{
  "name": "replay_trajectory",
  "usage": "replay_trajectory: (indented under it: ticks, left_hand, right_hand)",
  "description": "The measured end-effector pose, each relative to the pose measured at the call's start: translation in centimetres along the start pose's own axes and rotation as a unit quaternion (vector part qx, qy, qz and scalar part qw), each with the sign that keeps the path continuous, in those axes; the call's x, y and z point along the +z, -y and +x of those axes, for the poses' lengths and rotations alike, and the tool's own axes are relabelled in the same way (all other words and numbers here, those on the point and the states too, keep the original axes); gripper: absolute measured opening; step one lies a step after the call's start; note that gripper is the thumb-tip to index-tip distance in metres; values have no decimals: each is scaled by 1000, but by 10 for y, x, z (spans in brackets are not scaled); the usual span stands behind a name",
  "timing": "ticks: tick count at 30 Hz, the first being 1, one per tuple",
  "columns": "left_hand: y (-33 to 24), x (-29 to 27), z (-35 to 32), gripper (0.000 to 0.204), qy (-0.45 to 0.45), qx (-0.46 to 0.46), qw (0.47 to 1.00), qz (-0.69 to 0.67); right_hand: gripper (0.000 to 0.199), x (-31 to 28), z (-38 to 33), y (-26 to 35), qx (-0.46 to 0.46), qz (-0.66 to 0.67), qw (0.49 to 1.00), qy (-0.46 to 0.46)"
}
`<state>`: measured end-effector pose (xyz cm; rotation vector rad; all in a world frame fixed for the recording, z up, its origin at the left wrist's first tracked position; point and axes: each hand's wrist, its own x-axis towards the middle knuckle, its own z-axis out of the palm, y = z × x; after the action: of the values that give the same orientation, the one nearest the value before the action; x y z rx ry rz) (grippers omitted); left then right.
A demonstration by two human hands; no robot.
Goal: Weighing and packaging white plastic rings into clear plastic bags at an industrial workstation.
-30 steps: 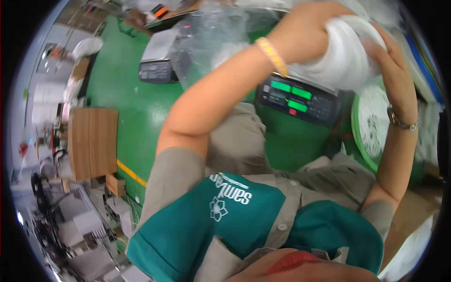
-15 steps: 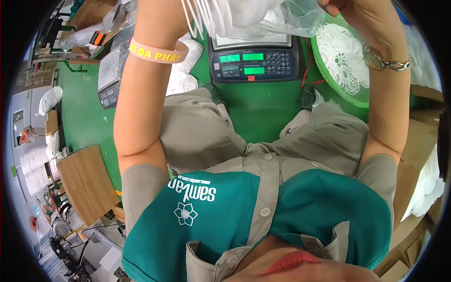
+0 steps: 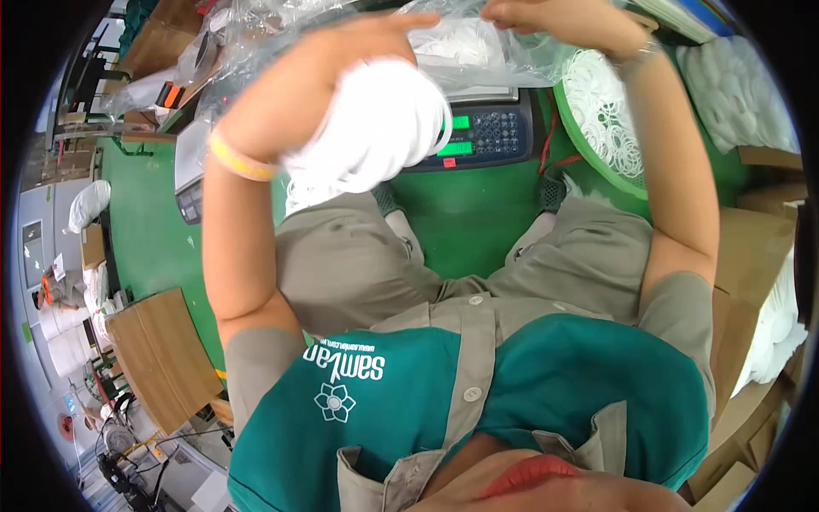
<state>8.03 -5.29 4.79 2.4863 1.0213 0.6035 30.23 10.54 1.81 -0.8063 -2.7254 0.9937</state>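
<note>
The bundle of white rings (image 3: 384, 124), made up of thin, soft-looking loops layered into a rounded mass, hung at my left hand (image 3: 341, 64), over the left part of the dark scale (image 3: 495, 141). The clear bag (image 3: 533, 68) was crinkled, glossy film; white loops showed through it above the scale's metal pan. Similar loops lay loose and tangled in the round green basket (image 3: 573, 141) to the right. My left forefinger was extended toward my right hand (image 3: 567, 19), whose fingers were drawn close together at the film. Motion blur affected both hands: I could not tell whether the left fingers closed on the bundle or carried it looped over them, nor whether the right ones pinched the film. The bag's far side was cut off by the upper edge, and the bundle hid part of the lit display. Compared with half a second earlier, the bundle had come down and into fuller view, and my right hand had shifted leftward, nearer the left.
</note>
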Motion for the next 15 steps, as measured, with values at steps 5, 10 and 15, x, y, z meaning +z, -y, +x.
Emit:
replay_trajectory:
  ticks: [5,10,15]
  left_hand:
    - [27,27,-23,29,46,-211,958,188]
    - [17,29,-24,30,56,-160,982,87]
    - [38,18,-30,29,54,-265,951,151]
  right_hand:
    - [28,63,93,-29,23,-266,954,134]
    - [30,129,173,-84,26,-323,940,105]
    - [28,85,316,-101,-64,-222,972,43]
